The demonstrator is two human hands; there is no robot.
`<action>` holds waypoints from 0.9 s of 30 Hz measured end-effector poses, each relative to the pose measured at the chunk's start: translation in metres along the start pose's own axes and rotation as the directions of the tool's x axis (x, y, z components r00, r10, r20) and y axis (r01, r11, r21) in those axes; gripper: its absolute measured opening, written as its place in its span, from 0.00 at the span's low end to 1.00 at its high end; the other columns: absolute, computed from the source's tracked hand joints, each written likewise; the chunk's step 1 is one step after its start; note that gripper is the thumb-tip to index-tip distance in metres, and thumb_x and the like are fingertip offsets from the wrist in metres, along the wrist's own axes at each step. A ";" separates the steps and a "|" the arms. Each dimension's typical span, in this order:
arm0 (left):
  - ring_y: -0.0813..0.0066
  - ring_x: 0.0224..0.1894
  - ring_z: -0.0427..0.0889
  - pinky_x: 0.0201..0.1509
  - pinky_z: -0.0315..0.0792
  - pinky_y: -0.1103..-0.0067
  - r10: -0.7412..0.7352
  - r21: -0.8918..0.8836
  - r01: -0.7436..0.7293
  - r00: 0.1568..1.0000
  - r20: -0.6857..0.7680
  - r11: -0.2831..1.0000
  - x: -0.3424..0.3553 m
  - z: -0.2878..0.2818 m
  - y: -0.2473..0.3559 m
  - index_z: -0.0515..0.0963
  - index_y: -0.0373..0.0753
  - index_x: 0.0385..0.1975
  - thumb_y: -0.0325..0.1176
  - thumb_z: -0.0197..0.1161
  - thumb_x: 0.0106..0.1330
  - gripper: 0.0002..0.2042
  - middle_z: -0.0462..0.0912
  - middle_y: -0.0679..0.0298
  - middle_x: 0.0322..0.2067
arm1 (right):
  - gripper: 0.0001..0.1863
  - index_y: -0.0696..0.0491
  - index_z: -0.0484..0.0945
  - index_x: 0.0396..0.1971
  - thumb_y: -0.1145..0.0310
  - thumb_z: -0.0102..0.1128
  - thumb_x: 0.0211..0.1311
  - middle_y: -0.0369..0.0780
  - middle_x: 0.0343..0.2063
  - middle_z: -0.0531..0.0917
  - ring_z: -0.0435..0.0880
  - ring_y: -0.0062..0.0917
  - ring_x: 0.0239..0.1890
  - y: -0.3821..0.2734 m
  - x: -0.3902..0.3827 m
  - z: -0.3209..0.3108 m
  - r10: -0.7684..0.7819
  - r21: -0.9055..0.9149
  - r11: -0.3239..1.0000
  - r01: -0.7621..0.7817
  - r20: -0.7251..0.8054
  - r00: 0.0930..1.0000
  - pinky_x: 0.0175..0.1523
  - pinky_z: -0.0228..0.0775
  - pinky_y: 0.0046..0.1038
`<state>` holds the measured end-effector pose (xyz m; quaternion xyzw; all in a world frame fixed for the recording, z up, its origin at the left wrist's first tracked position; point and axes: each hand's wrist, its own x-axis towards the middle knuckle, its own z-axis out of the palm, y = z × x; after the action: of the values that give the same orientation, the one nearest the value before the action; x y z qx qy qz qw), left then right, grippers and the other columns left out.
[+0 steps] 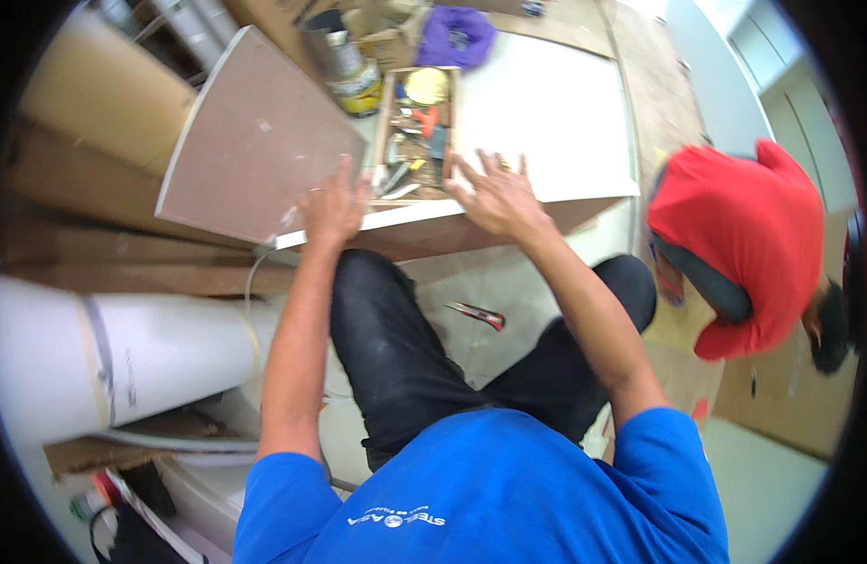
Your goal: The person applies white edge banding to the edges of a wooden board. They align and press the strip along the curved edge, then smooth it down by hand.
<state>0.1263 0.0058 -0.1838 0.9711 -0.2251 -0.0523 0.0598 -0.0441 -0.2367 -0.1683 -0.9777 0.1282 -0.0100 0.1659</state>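
Observation:
My left hand [334,209] rests at the front edge of a white-topped panel or table [556,113], its fingers stretched out beside a brownish board [260,141]. My right hand [501,195] lies on the same white surface, fingers spread and nothing in them. Between the two hands stands a shallow wooden tray [385,120], whose near end is close to my right fingertips. Inside are several hand tools, an orange-handled tool [425,119] and a round pale-yellow item [427,86] among them. A red-and-grey utility knife [479,315] lies on the floor between my legs.
Behind the tray are a yellow-labelled can [360,92] and a purple bag or cloth [455,38]. A large white roll [170,357] lies at left, near a thin cable. At right, a person in a red shirt [734,235] bends down close by.

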 end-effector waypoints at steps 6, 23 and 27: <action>0.40 0.75 0.70 0.80 0.55 0.44 -0.048 -0.104 0.058 0.994 0.099 0.993 -0.008 -0.009 0.012 0.61 0.50 0.82 0.69 0.41 0.80 0.39 0.76 0.48 0.72 | 0.38 0.41 0.65 0.80 0.36 0.40 0.80 0.51 0.77 0.69 0.65 0.51 0.79 0.002 -0.006 -0.009 0.035 -0.054 0.998 -0.032 0.069 0.997 0.82 0.41 0.67; 0.36 0.76 0.68 0.77 0.51 0.37 0.009 0.002 -0.009 0.998 -0.056 1.000 -0.003 -0.016 -0.063 0.66 0.52 0.79 0.72 0.39 0.78 0.40 0.77 0.48 0.70 | 0.31 0.49 0.87 0.57 0.42 0.74 0.61 0.37 0.64 0.85 0.86 0.42 0.60 0.005 -0.005 -0.024 -0.137 -0.017 0.989 0.144 0.219 0.966 0.63 0.77 0.43; 0.38 0.76 0.68 0.78 0.49 0.37 0.092 -0.057 -0.094 0.995 -0.025 0.994 -0.002 -0.010 0.003 0.63 0.56 0.81 0.74 0.41 0.76 0.40 0.73 0.50 0.74 | 0.29 0.48 0.87 0.55 0.44 0.75 0.60 0.38 0.63 0.85 0.88 0.43 0.58 0.008 -0.007 -0.018 -0.229 0.004 0.973 0.230 0.107 0.968 0.61 0.78 0.45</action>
<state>0.1244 0.0052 -0.1736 0.9579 -0.2678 -0.0452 0.0930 -0.0544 -0.2481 -0.1536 -0.9858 0.0054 0.0236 0.1661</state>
